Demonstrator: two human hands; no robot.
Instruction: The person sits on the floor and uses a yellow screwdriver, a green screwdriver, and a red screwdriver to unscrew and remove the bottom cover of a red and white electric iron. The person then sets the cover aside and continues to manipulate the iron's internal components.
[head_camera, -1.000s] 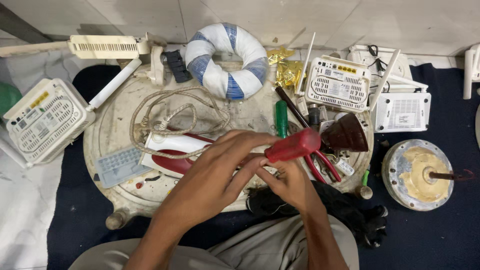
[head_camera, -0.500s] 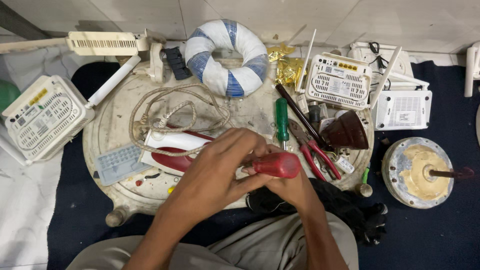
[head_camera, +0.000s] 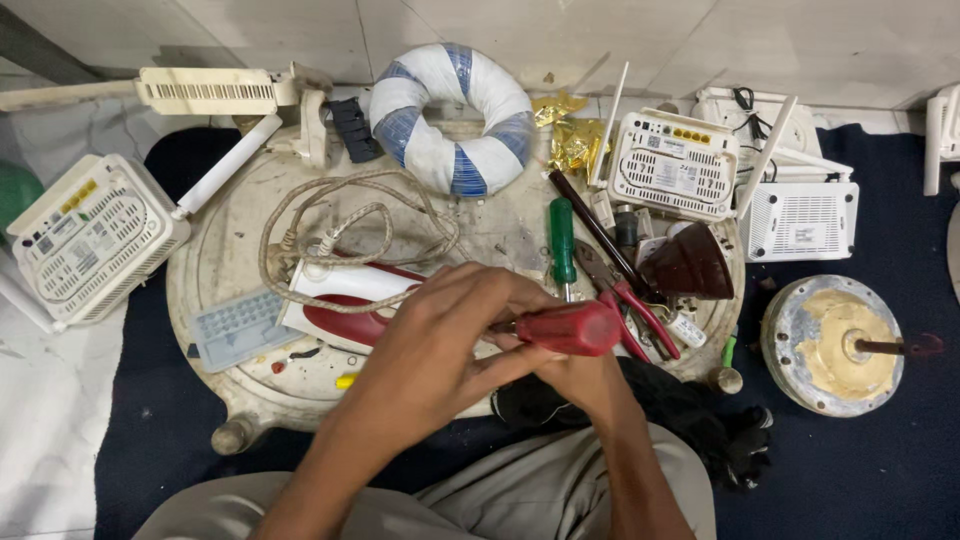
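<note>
A red-handled screwdriver (head_camera: 572, 328) lies level over the near edge of the round white table (head_camera: 225, 245). My right hand (head_camera: 590, 378) grips the handle from below. My left hand (head_camera: 440, 335) is curled over the screwdriver's front end, and its fingers hide the shaft and tip. Just left of my left hand lies a white and red appliance (head_camera: 335, 290) with a braided cord (head_camera: 350, 215) looped over it.
A green screwdriver (head_camera: 562, 235), red-handled pliers (head_camera: 640, 312) and a dark brown part (head_camera: 690, 265) lie to the right. A blue-and-white wound ring (head_camera: 450, 110) sits at the back. White routers (head_camera: 90, 240) (head_camera: 675, 165) (head_camera: 805, 220) ring the table. A round motor part (head_camera: 835, 345) rests on the dark mat.
The red handle has dropped from a tilt up to the right to a level position lower down. Both hands stayed together near the table's front edge.
</note>
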